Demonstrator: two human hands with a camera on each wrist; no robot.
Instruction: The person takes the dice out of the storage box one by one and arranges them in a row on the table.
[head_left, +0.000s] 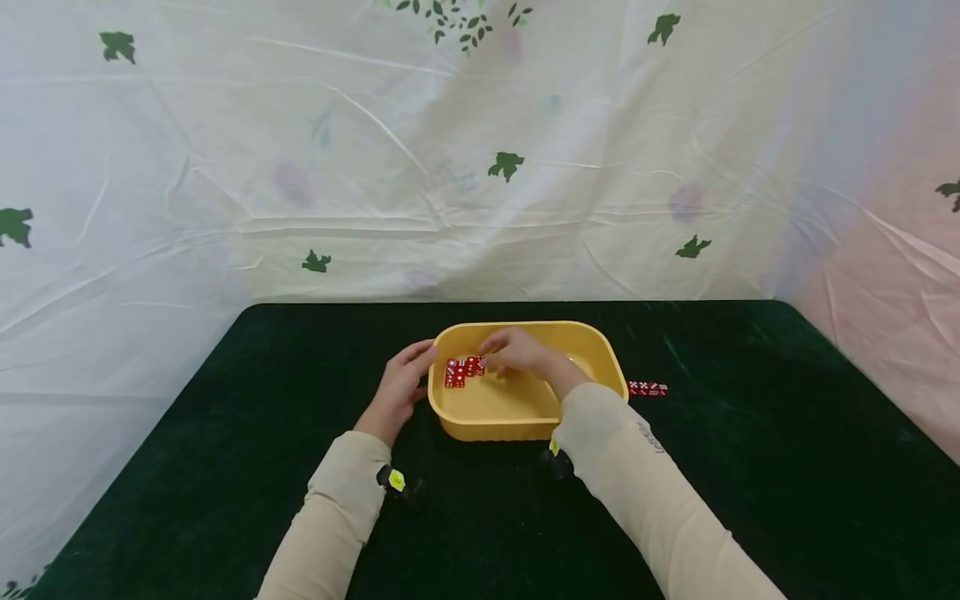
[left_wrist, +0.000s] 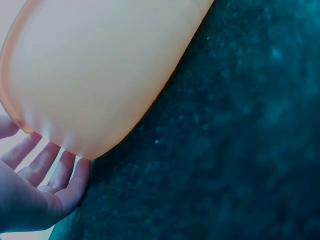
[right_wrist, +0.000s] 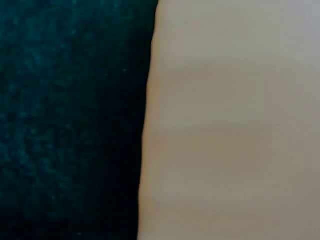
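Note:
A yellow plastic basin point(head_left: 498, 429) sits on the dark green table, with several red dice point(head_left: 455, 373) grouped against its left inner side. My left hand point(head_left: 399, 385) rests its fingertips against the basin's left outer wall and rim. The left wrist view shows those spread fingers point(left_wrist: 62, 172) touching the outer wall point(left_wrist: 105, 75) from below. Inside the basin, my right hand point(head_left: 521, 352) reaches over the near right side and pinches a red die point(head_left: 481, 364) at the right end of the group. In the right wrist view only the basin's wall point(right_wrist: 225, 125) and dark cloth show; the hand is hidden there.
A short row of red dice point(head_left: 647, 388) lies on the table just right of the basin, partly hidden by its wall. Dark green cloth point(head_left: 225, 467) covers the table. Behind and beside it hangs a pale curtain point(head_left: 420, 167) with green leaf and bird shapes.

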